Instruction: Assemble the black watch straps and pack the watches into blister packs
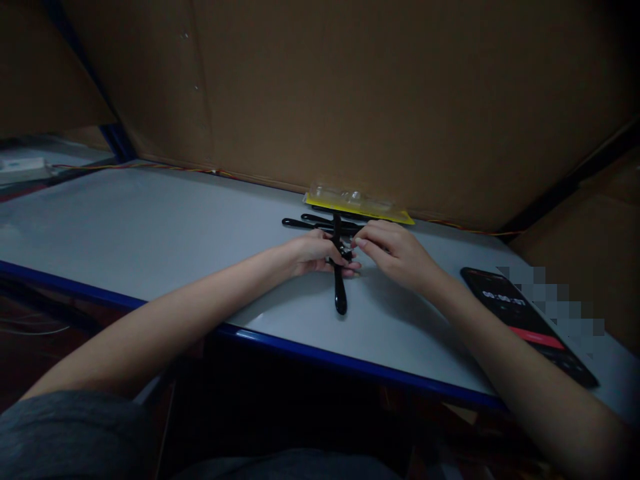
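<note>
My left hand (320,253) is closed around the middle of a long black tool (341,293) with a rounded handle end. The tool points toward the table's front edge, and small shiny metal parts show at its middle, by my left fingers. My right hand (387,250) is just to the right, with thumb and forefinger pinched together close to those metal parts. Whatever may lie in the pinch is too small to make out. Just behind my hands, more long black-handled pieces (295,223) lie crosswise on the table, partly hidden by my hands and the tool.
A clear plastic blister pack with a yellow card (360,205) lies against the brown back panel (375,100). Near my right forearm, a phone (525,320) displays a running timer. The pale table (125,227) has a blue front edge, and thin wires run along its back.
</note>
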The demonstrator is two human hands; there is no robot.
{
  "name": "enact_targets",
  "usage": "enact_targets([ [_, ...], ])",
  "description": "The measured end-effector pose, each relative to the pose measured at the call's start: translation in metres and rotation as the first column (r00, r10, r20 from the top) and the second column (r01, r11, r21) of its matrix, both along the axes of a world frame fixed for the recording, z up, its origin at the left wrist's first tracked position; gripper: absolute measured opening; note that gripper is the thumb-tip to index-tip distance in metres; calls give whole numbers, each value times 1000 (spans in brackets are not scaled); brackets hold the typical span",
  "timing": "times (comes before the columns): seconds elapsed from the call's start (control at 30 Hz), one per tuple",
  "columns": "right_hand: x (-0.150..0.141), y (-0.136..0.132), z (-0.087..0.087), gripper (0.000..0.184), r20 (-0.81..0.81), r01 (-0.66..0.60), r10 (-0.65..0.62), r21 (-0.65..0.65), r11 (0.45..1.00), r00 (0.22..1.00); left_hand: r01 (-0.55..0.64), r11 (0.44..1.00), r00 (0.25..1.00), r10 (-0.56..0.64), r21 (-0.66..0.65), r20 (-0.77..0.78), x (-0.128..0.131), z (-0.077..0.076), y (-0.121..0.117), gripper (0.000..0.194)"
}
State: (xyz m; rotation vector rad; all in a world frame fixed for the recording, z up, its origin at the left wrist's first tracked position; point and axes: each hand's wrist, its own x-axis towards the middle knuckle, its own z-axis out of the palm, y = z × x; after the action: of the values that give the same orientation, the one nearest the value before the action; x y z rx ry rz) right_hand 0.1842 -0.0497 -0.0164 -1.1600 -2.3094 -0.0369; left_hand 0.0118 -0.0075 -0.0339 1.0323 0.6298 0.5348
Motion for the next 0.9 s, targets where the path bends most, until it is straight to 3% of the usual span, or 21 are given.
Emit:
enact_targets([
  [0.23, -6, -3, -2, 24, -63, -105, 101, -76, 992, 993, -15, 1000, 1000, 15, 18, -8, 0, 3, -2, 32],
  [0.43, 0, 0, -3, 23, 45, 29, -29, 10, 1000, 999, -17, 1000, 1000, 17, 4, -25, 0, 2, 0, 32],
  [0.57, -2, -2, -2, 18, 23, -4, 4, -25, 1000, 1000, 24, 999, 1000, -24, 39, 13, 0, -3, 4, 30],
  [0.7, -6, -3, -4, 27, 13, -64, 64, -49, 997, 998, 33, 998, 999, -35, 61, 28, 0, -4, 3, 30],
  [0.8, -4, -2, -5, 29, 70, 9, -9, 1, 1000, 997, 22, 999, 1000, -22, 40, 3, 0, 0, 1, 33],
  [0.9, -2, -2, -3, 20, 91, 61, -64, 35, 998, 994, 3, 1000, 1000, -2, 27, -17, 0, 3, -1, 33],
])
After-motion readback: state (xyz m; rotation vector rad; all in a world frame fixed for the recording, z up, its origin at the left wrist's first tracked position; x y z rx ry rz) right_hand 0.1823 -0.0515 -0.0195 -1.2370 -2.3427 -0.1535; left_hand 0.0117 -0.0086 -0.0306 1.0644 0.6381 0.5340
